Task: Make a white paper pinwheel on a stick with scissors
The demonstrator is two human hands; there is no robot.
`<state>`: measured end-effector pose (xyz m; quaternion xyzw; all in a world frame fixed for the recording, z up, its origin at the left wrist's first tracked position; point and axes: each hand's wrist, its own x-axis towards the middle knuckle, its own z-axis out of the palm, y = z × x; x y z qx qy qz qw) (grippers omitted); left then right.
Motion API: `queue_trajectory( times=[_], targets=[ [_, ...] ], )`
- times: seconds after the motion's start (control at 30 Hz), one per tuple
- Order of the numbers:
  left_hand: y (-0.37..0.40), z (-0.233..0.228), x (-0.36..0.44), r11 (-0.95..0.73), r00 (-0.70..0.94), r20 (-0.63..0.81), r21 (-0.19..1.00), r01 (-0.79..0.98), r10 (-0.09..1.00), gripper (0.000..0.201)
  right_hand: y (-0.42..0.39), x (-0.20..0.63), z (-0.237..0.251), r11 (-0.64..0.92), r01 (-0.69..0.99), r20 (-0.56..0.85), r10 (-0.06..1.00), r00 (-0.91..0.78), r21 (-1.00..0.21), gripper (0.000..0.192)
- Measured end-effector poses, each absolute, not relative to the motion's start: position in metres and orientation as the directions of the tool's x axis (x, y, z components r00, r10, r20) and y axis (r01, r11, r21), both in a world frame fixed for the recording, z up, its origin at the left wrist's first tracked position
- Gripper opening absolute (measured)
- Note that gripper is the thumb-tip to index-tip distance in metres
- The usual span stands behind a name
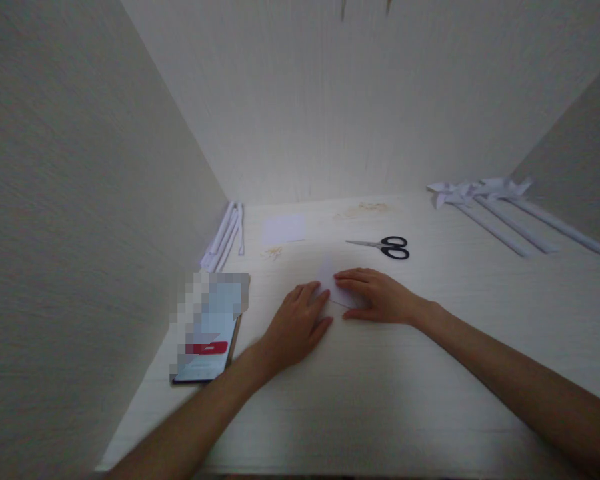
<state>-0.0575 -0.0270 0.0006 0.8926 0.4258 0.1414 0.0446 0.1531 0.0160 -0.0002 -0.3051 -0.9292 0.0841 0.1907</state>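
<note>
A small white sheet of paper (329, 273) lies on the pale table in front of me. My left hand (297, 327) rests flat on the table, its fingertips touching the paper's left edge. My right hand (380, 297) lies palm down on the paper's right part, fingers pointing left and pressing it down. Most of the sheet is hidden under both hands. Black-handled scissors (385, 247) lie shut just beyond my right hand, untouched.
A phone (210, 333) with a lit screen lies at the left wall. White paper strips (226, 235) lean at the back left corner. Another white square sheet (283, 229) lies behind. Paper pinwheels on white sticks (490, 207) lie at the back right. Walls close in three sides.
</note>
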Motion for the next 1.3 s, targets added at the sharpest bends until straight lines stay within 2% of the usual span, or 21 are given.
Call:
queue_trajectory(
  times=[0.13,0.3,0.53,0.63,0.87,0.93,1.03,1.1,1.2,1.3],
  targets=[
    [-0.027,0.002,-0.057,-0.635,0.599,0.214,0.201,0.746,0.771,0.039,0.015,0.148,0.0,0.74,0.58,0.291,0.67,-0.683,-0.34,0.042],
    [-0.028,0.0,-0.057,-0.634,0.589,0.239,0.215,0.743,0.772,0.038,0.017,0.15,-0.002,0.76,0.549,0.32,0.647,-0.692,-0.349,0.032],
    [-0.028,-0.001,-0.058,-0.587,0.464,0.407,0.261,0.766,0.787,0.043,0.017,0.152,-0.001,0.772,0.552,0.322,0.635,-0.703,-0.315,0.03],
    [-0.028,0.0,-0.058,-0.585,0.433,0.448,0.288,0.758,0.782,0.041,0.017,0.152,-0.001,0.738,0.59,0.298,0.674,-0.677,-0.328,0.031],
    [-0.029,0.001,-0.057,-0.593,0.445,0.426,0.326,0.736,0.787,0.041,0.019,0.156,-0.01,0.606,0.67,0.317,0.795,-0.517,-0.428,0.028],
    [-0.028,0.002,-0.057,-0.6,0.462,0.412,0.32,0.733,0.785,0.043,0.019,0.157,-0.012,0.654,0.626,0.36,0.756,-0.546,-0.424,0.024],
    [-0.028,0.003,-0.056,-0.611,0.484,0.412,0.274,0.742,0.772,0.041,0.02,0.157,-0.011,0.768,0.5,0.452,0.64,-0.621,-0.4,0.021],
    [-0.028,0.004,-0.056,-0.619,0.483,0.431,0.263,0.74,0.762,0.038,0.02,0.157,-0.01,0.793,0.457,0.482,0.608,-0.631,-0.403,0.022],
    [-0.03,0.005,-0.057,-0.629,0.475,0.452,0.295,0.719,0.755,0.036,0.019,0.156,-0.008,0.784,0.436,0.481,0.617,-0.623,-0.442,0.026],
    [-0.03,0.006,-0.057,-0.659,0.547,0.382,0.298,0.69,0.745,0.034,0.021,0.156,-0.006,0.728,0.439,0.414,0.67,-0.616,-0.526,0.026]
  ],
)
